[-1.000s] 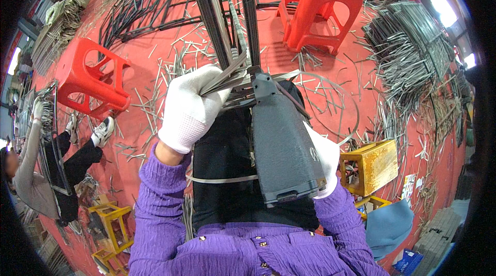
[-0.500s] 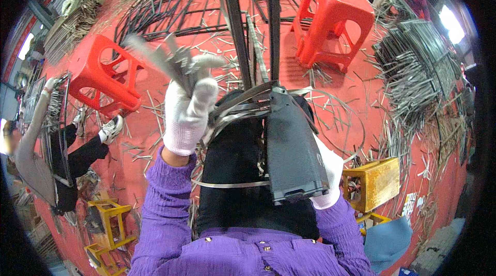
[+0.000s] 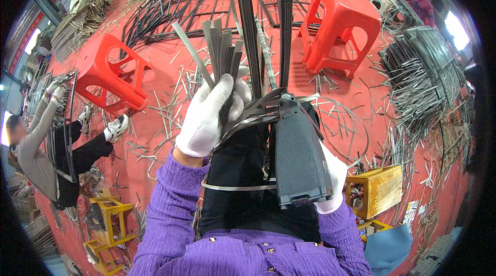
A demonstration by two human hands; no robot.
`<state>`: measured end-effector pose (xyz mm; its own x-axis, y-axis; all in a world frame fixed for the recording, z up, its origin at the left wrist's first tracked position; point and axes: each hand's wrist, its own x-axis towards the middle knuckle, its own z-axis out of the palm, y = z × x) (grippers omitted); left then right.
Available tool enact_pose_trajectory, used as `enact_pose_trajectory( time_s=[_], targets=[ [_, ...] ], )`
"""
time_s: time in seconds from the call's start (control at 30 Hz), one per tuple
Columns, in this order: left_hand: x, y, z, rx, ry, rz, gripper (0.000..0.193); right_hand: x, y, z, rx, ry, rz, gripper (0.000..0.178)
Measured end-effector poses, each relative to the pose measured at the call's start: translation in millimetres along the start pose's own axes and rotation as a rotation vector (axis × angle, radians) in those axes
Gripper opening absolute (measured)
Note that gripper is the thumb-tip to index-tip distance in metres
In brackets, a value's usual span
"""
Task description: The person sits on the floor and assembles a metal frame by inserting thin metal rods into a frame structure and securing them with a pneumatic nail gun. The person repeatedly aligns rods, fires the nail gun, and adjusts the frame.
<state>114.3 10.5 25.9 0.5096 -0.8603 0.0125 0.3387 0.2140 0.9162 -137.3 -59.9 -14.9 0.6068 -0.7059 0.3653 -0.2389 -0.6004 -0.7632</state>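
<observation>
My left hand [image 3: 206,121], in a white knit glove, grips a bundle of flat grey strips [image 3: 221,43] whose ends fan upward. One lighter strip splays out to the left. My right hand [image 3: 333,175], also gloved, is at a dark grey tool [image 3: 302,157] shaped like a staple gun; its body hides the fingers, which seem wrapped around it. The tool's upper end meets a black metal frame [image 3: 285,28] that rises away from my lap. More grey strips [image 3: 253,111] wind around the frame beside the tool. A pale strip [image 3: 240,188] crosses my black-clad lap.
Red plastic stools [image 3: 341,23] stand ahead on both sides. Black frames [image 3: 170,12] lie on the red floor among scattered strips. A strip pile [image 3: 418,74] is at right, above a yellow stool [image 3: 380,188]. Another person [image 3: 39,157] sits at left, handling a frame.
My left hand has come slightly right and down, with the bundle now steadier and more upright. The view has shifted a little; my right hand stays at the tool.
</observation>
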Motion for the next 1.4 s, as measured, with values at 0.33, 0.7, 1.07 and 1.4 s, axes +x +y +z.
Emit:
enact_pose_trajectory(
  time_s=[0.33, 0.7, 1.07, 1.4],
  targets=[
    [1, -3, -4, 0.061, 0.02, -0.02, 0.025, 1, -2, 0, -0.034, -0.01, -0.03, 0.049],
    [-5, 2, 9, 0.289, 0.089, 0.01, 0.024, 6, -8, 1, -0.062, -0.012, -0.062, 0.056],
    [-2, 0, 15, 0.584, 0.168, 0.103, 0.019, -5, 6, 2, 0.022, 0.017, -0.005, 0.052],
    [3, -9, 12, 0.647, 0.169, 0.222, 0.016, -9, 18, 1, -0.029, 0.021, -0.026, 0.049]
  ],
)
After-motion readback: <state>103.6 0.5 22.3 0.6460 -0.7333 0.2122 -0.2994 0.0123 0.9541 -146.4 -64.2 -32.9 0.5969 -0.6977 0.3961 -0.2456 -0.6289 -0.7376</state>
